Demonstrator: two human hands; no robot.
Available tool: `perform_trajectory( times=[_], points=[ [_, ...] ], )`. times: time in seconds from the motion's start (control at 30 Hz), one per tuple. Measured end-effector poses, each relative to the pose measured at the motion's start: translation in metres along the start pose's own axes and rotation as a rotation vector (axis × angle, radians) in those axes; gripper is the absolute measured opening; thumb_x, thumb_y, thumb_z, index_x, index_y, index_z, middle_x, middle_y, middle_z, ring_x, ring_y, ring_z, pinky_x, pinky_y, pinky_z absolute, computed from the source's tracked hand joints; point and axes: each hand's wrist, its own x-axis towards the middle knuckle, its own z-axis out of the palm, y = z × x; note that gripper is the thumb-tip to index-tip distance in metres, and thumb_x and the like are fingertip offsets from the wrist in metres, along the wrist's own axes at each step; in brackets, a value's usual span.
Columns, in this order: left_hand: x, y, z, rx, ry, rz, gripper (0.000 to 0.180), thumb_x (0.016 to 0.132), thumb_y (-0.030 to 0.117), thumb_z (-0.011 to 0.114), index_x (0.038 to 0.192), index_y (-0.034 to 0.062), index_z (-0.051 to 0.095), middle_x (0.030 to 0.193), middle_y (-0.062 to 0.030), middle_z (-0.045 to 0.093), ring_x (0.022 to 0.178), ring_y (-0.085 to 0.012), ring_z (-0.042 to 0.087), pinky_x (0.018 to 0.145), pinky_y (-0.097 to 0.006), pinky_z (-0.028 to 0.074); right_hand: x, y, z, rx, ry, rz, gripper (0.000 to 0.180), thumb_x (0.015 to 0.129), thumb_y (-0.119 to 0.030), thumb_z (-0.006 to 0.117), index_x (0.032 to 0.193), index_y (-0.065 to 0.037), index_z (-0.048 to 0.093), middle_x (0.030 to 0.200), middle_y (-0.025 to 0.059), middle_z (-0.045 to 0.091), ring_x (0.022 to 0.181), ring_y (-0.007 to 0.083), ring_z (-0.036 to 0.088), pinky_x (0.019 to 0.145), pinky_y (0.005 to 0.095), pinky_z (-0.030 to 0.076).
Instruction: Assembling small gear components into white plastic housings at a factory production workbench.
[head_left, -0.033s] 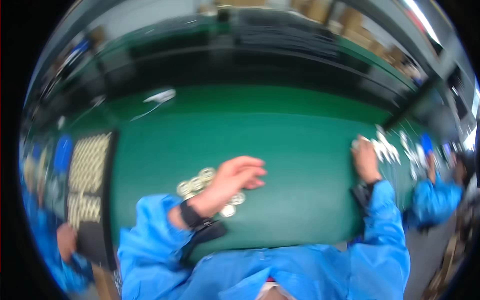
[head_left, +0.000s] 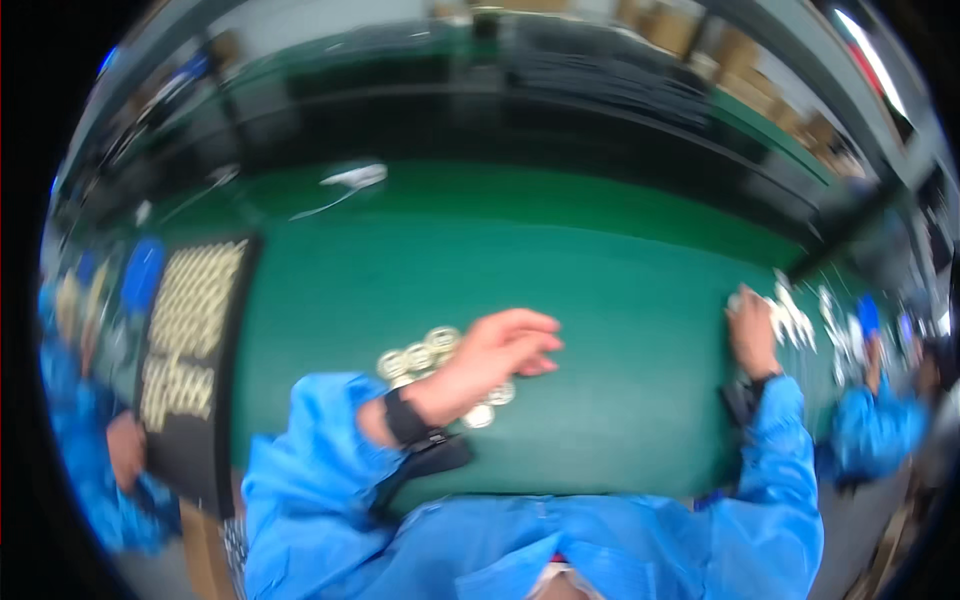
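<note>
My left hand [head_left: 505, 350] lies low over a small cluster of round silvery discs [head_left: 420, 358] on the green table mat [head_left: 600, 280]. Its fingers are stretched out to the right, and nothing shows in its grip. A black band sits on that wrist. My right hand [head_left: 752, 330] reaches far to the right, its fingertips at a scatter of small white pieces [head_left: 795, 318]. Blur hides whether it grips one. Both my sleeves are blue.
A black tray [head_left: 185, 440] with rows of pale parts stands at the mat's left edge. A co-worker's hand [head_left: 125, 450] and blue sleeve are beside it. Another person in blue [head_left: 880, 430] works at the right. A white object [head_left: 355, 178] lies at the far side.
</note>
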Motion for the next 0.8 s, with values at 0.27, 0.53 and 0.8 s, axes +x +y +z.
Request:
perform_trajectory(
  times=[0.27,0.53,0.8],
  points=[
    [-0.002,0.007,-0.002,0.028,0.097,0.064,0.025,0.098,0.015,0.049,0.118,0.0024,0.054,0.103,-0.0077,0.062,0.086,-0.0128,0.063,0.078,-0.025,0.051,0.147,-0.195,-0.104,0.367,-0.032,-0.394,0.041,0.084,-0.015,0.064,0.122,-0.002,0.055,0.113,0.0177,0.057,0.100,0.0369,0.058,0.085,0.0414,0.048],
    [0.016,0.015,-0.029,-0.336,0.209,0.048,0.023,0.094,0.013,0.052,0.114,0.0025,0.051,0.102,-0.0087,0.061,0.086,-0.0155,0.063,0.077,-0.027,0.051,0.273,-0.451,-0.001,0.803,-0.017,-0.755,0.054,0.083,-0.031,0.067,0.129,-0.006,0.053,0.124,0.0206,0.056,0.110,0.0387,0.055,0.097,0.0432,0.044],
    [0.021,0.008,-0.063,-0.505,0.419,0.077,0.022,0.092,0.013,0.054,0.111,0.0014,0.053,0.098,-0.0112,0.063,0.087,-0.0210,0.064,0.077,-0.031,0.052,0.263,-0.453,0.007,0.715,-0.089,-0.623,0.025,0.084,-0.023,0.063,0.105,-0.010,0.067,0.100,0.0168,0.061,0.093,0.0363,0.059,0.081,0.0449,0.047]
  ],
)
